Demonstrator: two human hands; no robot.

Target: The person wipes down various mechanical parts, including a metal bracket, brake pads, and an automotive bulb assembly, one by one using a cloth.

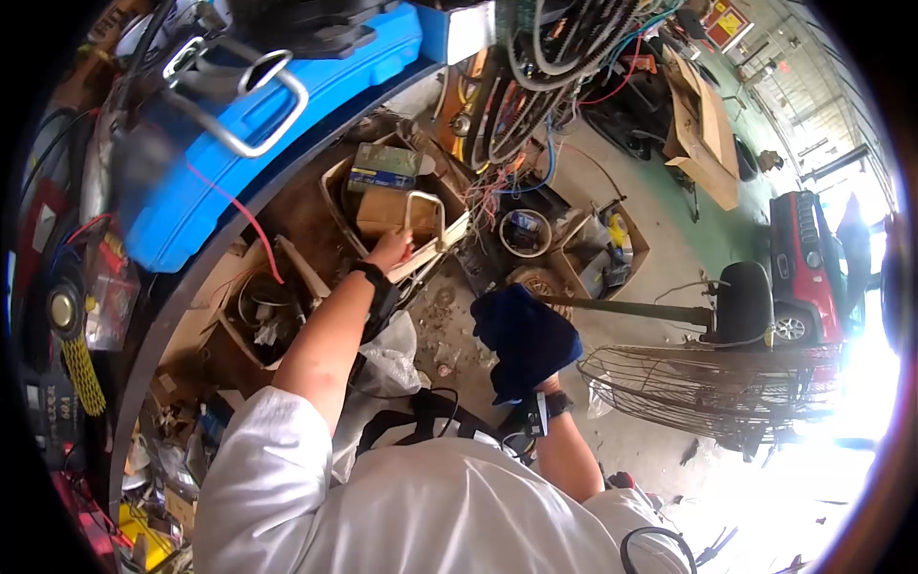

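Reads as a cluttered vehicle workshop, judging by looped belts (564, 69) hanging beyond the left hand (387, 251), an open carton (639, 260) past the right hand (551, 386), and a red car (801, 256) well to its right.

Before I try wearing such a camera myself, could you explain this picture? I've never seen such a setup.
There is no machine: a person works with two bare hands. The one picture comes from a camera on their head, looking forward and down, so their loose white shirt shows at the bottom. The left hand grips a pale, U-shaped metal bar at an open box of packages. The right hand carries a dark blue cloth that hides its fingers, so its grip can't be seen. On the dark-edged surface at upper left lies a bright blue hard case, with a bent metal tube above it in view.
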